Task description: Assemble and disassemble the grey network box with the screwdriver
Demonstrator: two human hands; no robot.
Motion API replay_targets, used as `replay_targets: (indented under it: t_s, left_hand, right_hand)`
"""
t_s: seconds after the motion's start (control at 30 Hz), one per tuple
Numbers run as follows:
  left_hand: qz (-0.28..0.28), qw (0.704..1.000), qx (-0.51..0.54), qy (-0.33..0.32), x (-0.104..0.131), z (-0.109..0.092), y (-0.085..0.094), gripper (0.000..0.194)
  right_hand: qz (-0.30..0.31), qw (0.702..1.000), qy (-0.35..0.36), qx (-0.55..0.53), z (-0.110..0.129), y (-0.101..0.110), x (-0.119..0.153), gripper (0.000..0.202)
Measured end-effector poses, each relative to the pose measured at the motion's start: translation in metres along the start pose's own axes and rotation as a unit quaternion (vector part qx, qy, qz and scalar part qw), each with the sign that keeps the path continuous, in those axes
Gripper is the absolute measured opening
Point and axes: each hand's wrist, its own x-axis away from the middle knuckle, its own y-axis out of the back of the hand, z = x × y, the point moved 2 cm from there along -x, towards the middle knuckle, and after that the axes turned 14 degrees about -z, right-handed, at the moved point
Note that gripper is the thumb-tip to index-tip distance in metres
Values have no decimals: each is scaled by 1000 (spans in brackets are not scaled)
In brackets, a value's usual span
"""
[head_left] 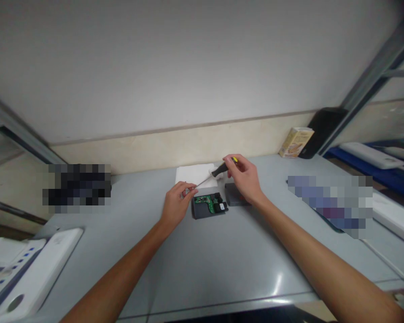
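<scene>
My right hand (244, 176) is closed around the dark handle of a screwdriver (218, 170), which has a yellow mark at its end. The thin shaft slants down to the left, and its tip meets the fingertips of my left hand (179, 201). Those left fingers are pinched together at the tip; whatever small thing may be between them is too small to make out. Just below, a dark grey device casing (202, 211) lies with a green circuit board (210, 203) and black parts exposed. A second grey casing piece (234, 195) sits partly behind my right wrist.
White paper (188, 176) lies behind the casing. A yellow box (295, 142) and a black upright object (323, 132) stand at the back right. White devices (54, 264) lie at the left edge. Blurred-out items sit on both sides, with a white cable (387, 260) at right.
</scene>
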Motion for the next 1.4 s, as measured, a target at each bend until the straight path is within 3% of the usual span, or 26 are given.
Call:
replay_targets:
  t_s: [0.43, 0.63, 0.83, 0.93, 1.13, 1.4]
  left_hand:
    - [6, 1000, 11, 13, 1, 1, -1, 12]
    - [40, 999, 3, -6, -2, 0, -2, 21]
    - [-1, 1000, 1, 24, -1, -2, 1, 39]
    - [27, 998, 6, 49, 1, -1, -1, 42]
    - [81, 995, -45, 26, 3, -2, -3, 46]
    - [97, 994, -51, 5, 2, -6, -4, 46]
  right_hand:
    - [13, 1000, -6, -10, 2, -1, 2, 35]
    - [41, 999, -15, -15, 7, -1, 3, 40]
    - [53, 998, 19, 15, 4, -2, 4, 38]
    - [72, 997, 31, 28, -2, -3, 4, 37]
    - [76, 996, 38, 38, 0, -2, 5, 34]
    - [82, 994, 49, 50, 4, -4, 7, 31]
